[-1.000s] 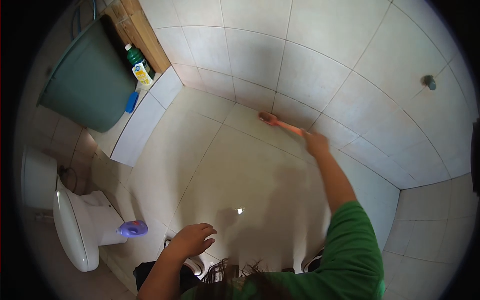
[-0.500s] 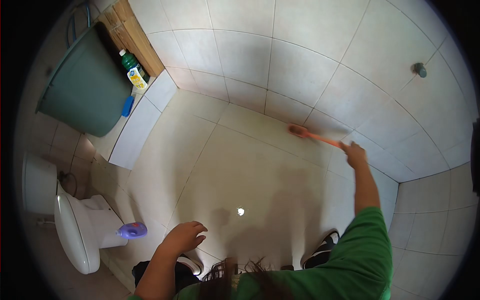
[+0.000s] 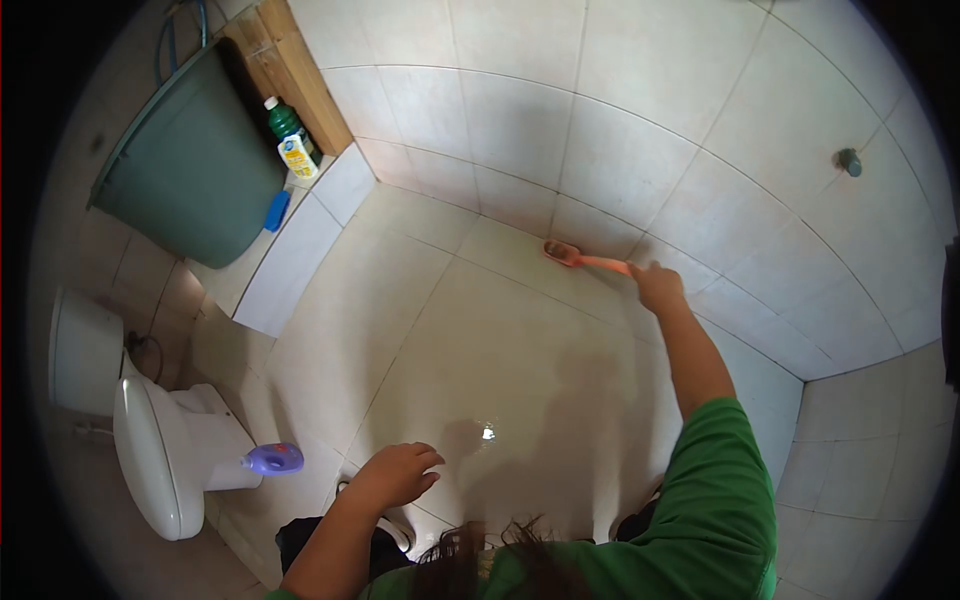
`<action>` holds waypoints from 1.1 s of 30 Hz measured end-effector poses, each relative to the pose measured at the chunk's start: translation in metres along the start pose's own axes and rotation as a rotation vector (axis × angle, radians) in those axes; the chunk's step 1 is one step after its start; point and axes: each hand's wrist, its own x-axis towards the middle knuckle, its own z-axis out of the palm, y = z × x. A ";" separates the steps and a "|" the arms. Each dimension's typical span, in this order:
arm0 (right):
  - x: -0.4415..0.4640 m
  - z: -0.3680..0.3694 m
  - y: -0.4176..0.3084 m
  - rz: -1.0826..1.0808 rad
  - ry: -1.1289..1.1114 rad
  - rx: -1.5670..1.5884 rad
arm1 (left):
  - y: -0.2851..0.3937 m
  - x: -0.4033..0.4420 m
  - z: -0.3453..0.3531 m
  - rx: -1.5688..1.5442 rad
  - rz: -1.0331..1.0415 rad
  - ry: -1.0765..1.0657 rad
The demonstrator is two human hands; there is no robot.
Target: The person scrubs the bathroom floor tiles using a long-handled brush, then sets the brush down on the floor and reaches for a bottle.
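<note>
I watch the right hand (image 3: pixel 658 288) closed around the end of an orange long-handled scrub brush (image 3: pixel 604 264), the arm in its green sleeve (image 3: pixel 715 490) stretched out ahead. The brush head sits low at the tiled floor (image 3: pixel 450 340), just beside the foot of the tiled wall (image 3: pixel 520 120); from here I cannot tell whether it touches the wall. The left hand (image 3: pixel 402 474) grips nothing, its fingers loosely bent above the floor, near the person's body. Nearest to it on that side I have a purple bottle (image 3: pixel 275 459) beside the base of the white toilet (image 3: pixel 160 460). Farther off, a tiled ledge (image 3: pixel 288 275) carries a big green tub (image 3: pixel 195 165), a small blue block (image 3: pixel 277 210) and a green bottle (image 3: pixel 283 120) (the white-and-yellow patch before it might be a label or a second container; I cannot tell).
</note>
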 end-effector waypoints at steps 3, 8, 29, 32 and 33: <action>0.044 -0.033 -0.083 -0.064 0.111 0.084 | -0.005 0.000 0.002 0.017 0.012 -0.004; 0.094 -0.026 -0.201 0.015 0.169 0.220 | -0.012 0.001 0.003 0.051 0.001 -0.010; -0.136 0.053 0.185 0.211 -0.155 0.016 | -0.001 0.000 0.013 0.063 -0.025 -0.044; -0.093 0.052 0.154 0.048 -0.025 0.003 | -0.009 -0.001 0.016 0.083 0.011 -0.011; -0.078 0.034 0.129 0.053 -0.071 0.043 | -0.011 -0.001 0.016 0.084 0.007 -0.009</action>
